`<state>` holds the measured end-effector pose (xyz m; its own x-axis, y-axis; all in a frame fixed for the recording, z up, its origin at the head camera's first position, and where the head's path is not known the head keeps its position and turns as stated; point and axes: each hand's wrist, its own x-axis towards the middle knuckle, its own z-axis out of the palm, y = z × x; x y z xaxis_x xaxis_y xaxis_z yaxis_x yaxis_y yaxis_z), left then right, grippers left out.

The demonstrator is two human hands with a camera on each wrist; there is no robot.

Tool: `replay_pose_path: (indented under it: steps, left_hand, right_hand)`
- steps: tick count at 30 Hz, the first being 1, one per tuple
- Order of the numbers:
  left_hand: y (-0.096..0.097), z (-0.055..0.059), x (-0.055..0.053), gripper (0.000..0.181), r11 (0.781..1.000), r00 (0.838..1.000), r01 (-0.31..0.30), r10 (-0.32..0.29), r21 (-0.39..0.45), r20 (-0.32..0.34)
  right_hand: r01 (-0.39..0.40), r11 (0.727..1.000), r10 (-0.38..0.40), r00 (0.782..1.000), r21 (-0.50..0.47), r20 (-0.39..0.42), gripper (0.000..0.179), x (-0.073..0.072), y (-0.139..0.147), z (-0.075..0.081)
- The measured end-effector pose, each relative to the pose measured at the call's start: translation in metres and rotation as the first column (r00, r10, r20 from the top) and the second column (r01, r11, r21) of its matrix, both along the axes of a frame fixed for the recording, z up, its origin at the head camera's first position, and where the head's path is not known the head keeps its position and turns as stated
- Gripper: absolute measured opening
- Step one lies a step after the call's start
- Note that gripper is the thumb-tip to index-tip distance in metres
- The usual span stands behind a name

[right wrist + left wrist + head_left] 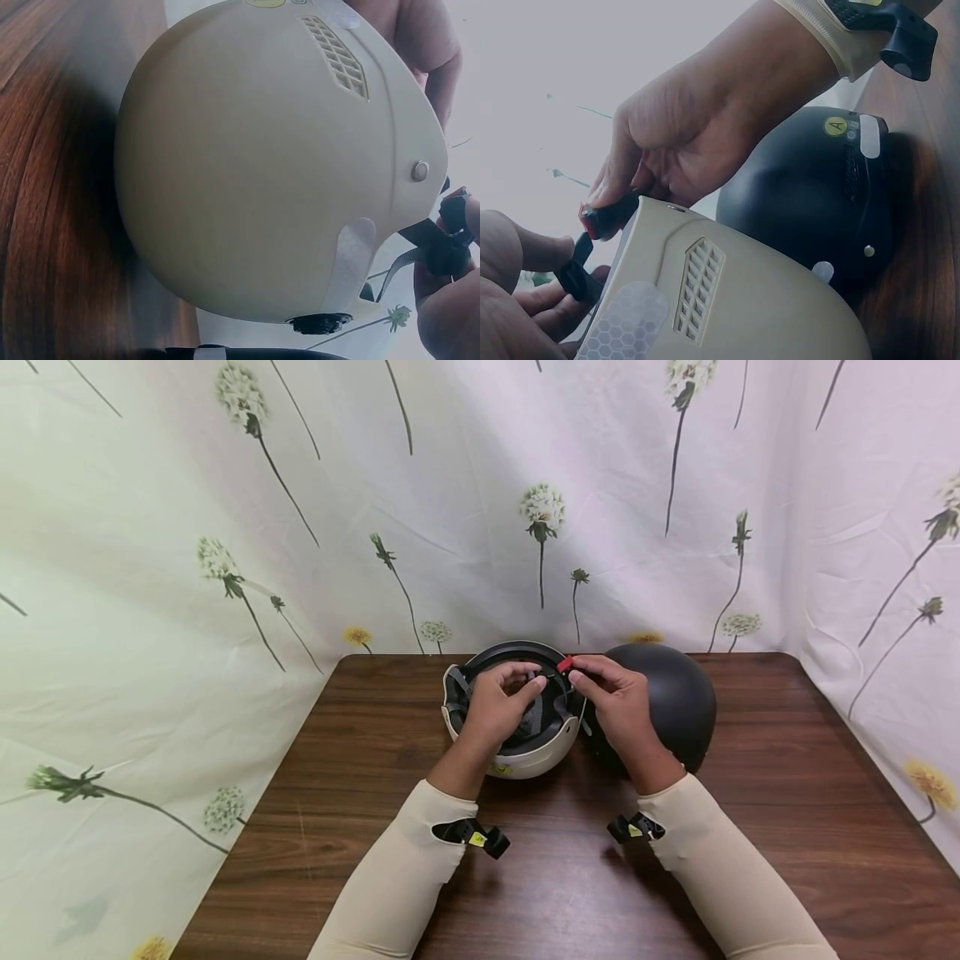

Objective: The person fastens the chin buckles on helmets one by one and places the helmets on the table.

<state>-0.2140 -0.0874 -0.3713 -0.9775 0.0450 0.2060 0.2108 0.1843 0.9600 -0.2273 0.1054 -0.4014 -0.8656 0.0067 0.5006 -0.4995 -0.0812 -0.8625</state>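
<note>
A cream helmet [536, 763] lies upside down on the table, its dark lining and grey straps facing up. Over its opening, my left hand [491, 706] pinches a dark strap clip [577, 274] between thumb and fingers. My right hand [621, 700] grips the red-and-black buckle [565, 664] at the helmet's right rim. In the left wrist view the clip and buckle sit close together, end to end. The right wrist view shows a grey strap [397, 271] running from the helmet's edge to the right fingers, which partly hide the buckle.
A black helmet [675, 702] rests dome up just right of the cream one, under my right forearm. Both stand near the back edge of the brown wooden table [375, 793]. A white curtain [465, 510] with dandelion prints hangs behind and along both sides.
</note>
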Motion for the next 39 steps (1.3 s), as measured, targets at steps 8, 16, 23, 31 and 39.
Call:
replay_pose_path:
  steps: [8, 16, 23, 31, 39]
  left_hand:
    - [0.001, 0.001, 0.001, 0.026, 0.999, 0.999, 0.024, -0.025, 0.024, 0.035]
    - [0.003, 0.001, 0.002, 0.025, 0.995, 0.995, 0.046, -0.054, 0.093, 0.085]
    - [0.008, -0.002, 0.001, 0.027, 0.992, 0.995, 0.053, -0.062, 0.112, 0.082]
    - [0.011, -0.002, 0.000, 0.026, 0.993, 0.994, 0.049, -0.059, 0.107, 0.092]
    - [0.013, -0.003, 0.003, 0.025, 0.998, 0.997, 0.030, -0.034, 0.062, 0.074]
  right_hand:
    - [-0.037, 0.997, 0.035, 0.999, -0.071, -0.034, 0.025, -0.002, -0.001, -0.004]
    - [-0.039, 0.994, 0.035, 0.998, -0.103, -0.048, 0.027, -0.002, -0.003, -0.005]
    - [-0.065, 0.984, 0.058, 0.997, -0.165, -0.047, 0.029, -0.001, -0.006, -0.006]
    - [-0.078, 0.982, 0.069, 0.996, -0.170, -0.056, 0.028, -0.002, -0.005, -0.005]
    - [-0.090, 0.984, 0.082, 0.995, -0.154, -0.055, 0.029, -0.002, -0.004, -0.006]
